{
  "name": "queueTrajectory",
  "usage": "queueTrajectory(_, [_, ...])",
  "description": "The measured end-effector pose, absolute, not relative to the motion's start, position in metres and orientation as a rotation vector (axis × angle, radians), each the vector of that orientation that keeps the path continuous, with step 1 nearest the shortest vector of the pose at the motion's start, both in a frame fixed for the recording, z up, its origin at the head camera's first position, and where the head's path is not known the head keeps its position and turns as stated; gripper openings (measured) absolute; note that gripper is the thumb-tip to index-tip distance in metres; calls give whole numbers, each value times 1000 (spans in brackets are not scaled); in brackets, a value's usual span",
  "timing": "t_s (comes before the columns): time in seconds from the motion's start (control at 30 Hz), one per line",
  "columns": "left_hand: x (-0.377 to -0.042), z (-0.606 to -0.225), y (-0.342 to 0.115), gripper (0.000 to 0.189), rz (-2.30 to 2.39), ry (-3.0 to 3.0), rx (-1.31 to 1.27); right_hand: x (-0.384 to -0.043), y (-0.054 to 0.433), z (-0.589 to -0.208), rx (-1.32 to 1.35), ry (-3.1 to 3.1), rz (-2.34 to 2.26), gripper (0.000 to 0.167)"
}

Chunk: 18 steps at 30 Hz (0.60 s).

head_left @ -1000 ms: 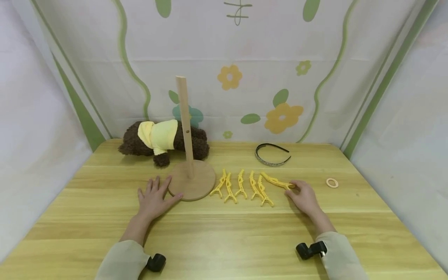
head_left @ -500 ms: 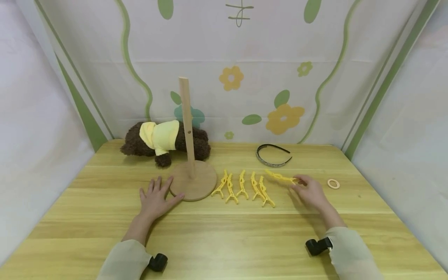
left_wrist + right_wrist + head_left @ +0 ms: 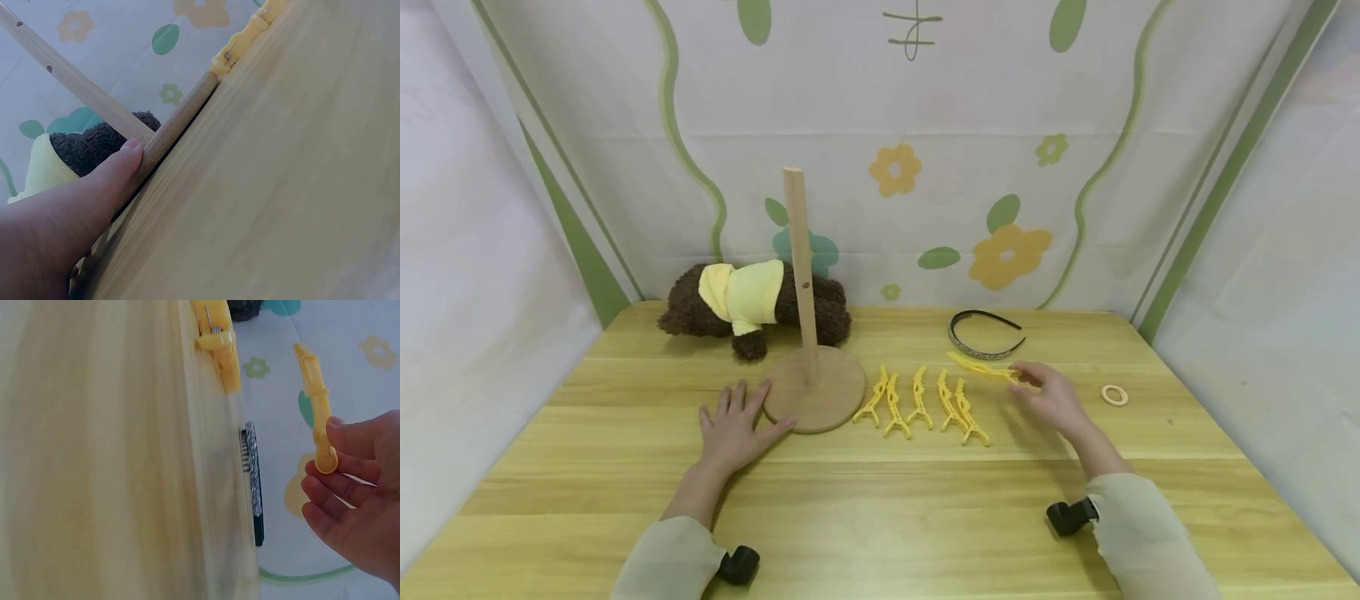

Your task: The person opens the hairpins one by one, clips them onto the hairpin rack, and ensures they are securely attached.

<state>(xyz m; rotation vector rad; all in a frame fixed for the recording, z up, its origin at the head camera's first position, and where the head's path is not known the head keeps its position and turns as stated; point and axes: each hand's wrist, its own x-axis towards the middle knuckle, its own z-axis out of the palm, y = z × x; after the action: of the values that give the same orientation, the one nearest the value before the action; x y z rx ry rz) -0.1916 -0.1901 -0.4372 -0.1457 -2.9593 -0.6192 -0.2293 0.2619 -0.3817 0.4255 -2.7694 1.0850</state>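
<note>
My right hand (image 3: 1049, 400) pinches a yellow clip (image 3: 981, 367). My left hand (image 3: 732, 428), spread out, touches the wooden stand (image 3: 809, 350). Carrying step, I think; next needs a steady pinch.

plush toy (image 3: 756, 290) part-hidden by post (image 3: 801, 267), 2 sleeves (image 3: 670, 558) cut off below

Stand (image 3: 806, 308) is resting on table (image 3: 887, 517), plush toy (image 3: 756, 292) lying behind it. Five clips (image 3: 918, 396) are lying in a row right of the stand; headband (image 3: 981, 353) is lying behind the row's right end. Ring (image 3: 1117, 403) is lying furthest right, past the right hand (image 3: 1048, 397).
</note>
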Motion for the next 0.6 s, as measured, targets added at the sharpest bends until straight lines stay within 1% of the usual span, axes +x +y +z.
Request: queueTrajectory(0.6, [-192, -438, -190, 84, -623, -2956, -150, -248, 197, -378, 643, -2769, 1097, 35])
